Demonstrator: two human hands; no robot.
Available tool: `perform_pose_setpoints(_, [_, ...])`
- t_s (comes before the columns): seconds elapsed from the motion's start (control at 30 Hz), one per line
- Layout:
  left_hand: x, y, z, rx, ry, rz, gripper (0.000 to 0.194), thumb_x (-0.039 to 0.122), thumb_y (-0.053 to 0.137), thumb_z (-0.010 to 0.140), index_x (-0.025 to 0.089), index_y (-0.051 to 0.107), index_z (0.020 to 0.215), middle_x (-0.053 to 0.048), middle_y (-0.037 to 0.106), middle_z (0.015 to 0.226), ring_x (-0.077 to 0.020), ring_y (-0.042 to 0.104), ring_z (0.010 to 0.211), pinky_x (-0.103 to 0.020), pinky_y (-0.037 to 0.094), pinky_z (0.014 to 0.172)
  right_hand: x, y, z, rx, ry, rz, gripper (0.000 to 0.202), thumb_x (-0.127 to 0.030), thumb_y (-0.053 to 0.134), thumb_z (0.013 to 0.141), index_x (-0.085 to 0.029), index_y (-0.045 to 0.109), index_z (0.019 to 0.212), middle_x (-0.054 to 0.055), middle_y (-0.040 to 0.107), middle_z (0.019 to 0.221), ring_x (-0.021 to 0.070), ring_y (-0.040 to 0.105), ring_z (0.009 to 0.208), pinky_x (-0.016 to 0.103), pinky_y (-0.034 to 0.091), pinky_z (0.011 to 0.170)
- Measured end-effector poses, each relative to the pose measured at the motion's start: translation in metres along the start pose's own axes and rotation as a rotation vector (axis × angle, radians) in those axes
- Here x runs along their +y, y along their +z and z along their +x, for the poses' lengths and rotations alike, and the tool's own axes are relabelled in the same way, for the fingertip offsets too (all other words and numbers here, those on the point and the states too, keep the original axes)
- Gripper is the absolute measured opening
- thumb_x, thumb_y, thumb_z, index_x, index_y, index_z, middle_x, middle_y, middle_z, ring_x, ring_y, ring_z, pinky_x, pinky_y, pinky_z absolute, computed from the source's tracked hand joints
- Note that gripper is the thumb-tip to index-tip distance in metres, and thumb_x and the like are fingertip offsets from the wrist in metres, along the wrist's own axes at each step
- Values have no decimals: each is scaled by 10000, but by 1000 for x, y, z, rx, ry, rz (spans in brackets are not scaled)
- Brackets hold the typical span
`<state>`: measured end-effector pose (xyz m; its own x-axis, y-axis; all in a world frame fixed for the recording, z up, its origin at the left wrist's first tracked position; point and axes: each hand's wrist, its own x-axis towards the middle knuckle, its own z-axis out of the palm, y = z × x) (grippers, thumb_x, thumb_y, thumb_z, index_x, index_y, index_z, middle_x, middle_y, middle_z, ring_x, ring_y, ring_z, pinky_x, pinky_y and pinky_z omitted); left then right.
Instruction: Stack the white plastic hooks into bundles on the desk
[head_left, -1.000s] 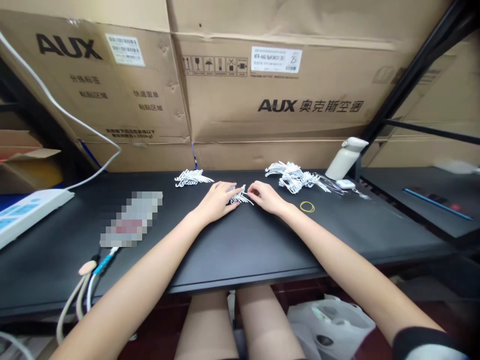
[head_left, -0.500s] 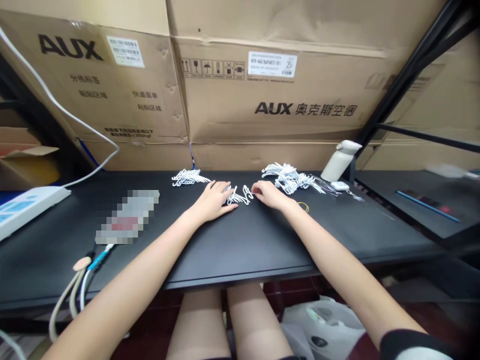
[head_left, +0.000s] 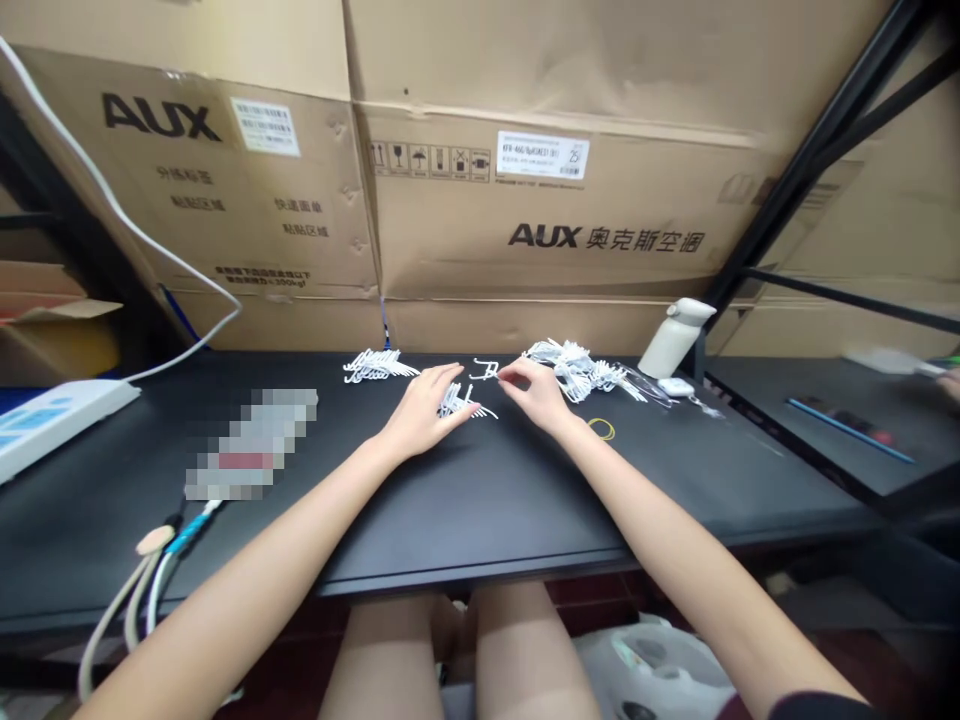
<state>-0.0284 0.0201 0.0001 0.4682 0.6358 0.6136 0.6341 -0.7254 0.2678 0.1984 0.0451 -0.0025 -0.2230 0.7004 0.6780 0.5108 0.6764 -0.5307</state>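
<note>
Thin white wire hooks lie in groups on the black tabletop. My right hand (head_left: 536,395) pinches a couple of white hooks (head_left: 486,370) between thumb and fingertips, their bent ends pointing left. Beside them, my left hand (head_left: 421,412) curves around a small cluster of hooks (head_left: 459,403), thumb and fingers apart; it touches or nearly touches them. A neat row of hooks (head_left: 375,366) rests behind my left hand. Past my right hand is a larger, tangled pile of hooks (head_left: 574,368).
A yellow rubber band (head_left: 601,430) lies by my right forearm. At the back right are a cream bottle (head_left: 676,338) and a small white case (head_left: 676,387). A blurred-out device (head_left: 255,445) with cables and a power strip (head_left: 60,420) sit left. Cardboard (head_left: 450,230) stands behind.
The hooks in my right hand have moved slightly away from the cluster, toward the back. My left hand has opened wider, showing more of the cluster. The view has tilted slightly.
</note>
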Motion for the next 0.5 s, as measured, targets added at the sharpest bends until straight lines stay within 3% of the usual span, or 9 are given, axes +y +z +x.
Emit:
perform_pose_setpoints(0.13, [2,-2,2,67,-3,-48,612,470,556,850,140,441,1353,-165,529,1317,-280,486,1222,-453,373,1034,-18,8,-4,62,-142,22,115,-212,568,853,-180,677,837,62,659,830,176,627,783,317,515,727])
perform_pose_setpoints(0.3, [7,-6,4,117,32,-163,366,372,543,881,158,595,1173,-101,658,1077,-216,601,1010,-372,459,918,-26,12,-7,38,-211,46,144,-216,542,877,-187,683,882,62,655,846,170,622,790,322,510,747])
perform_pose_setpoints(0.5, [13,-9,5,175,-163,-326,338,388,650,793,159,665,1041,-65,708,916,-190,659,853,-341,494,850,-30,16,-9,53,-157,84,136,-238,558,861,-184,682,881,61,648,832,170,621,776,319,519,729])
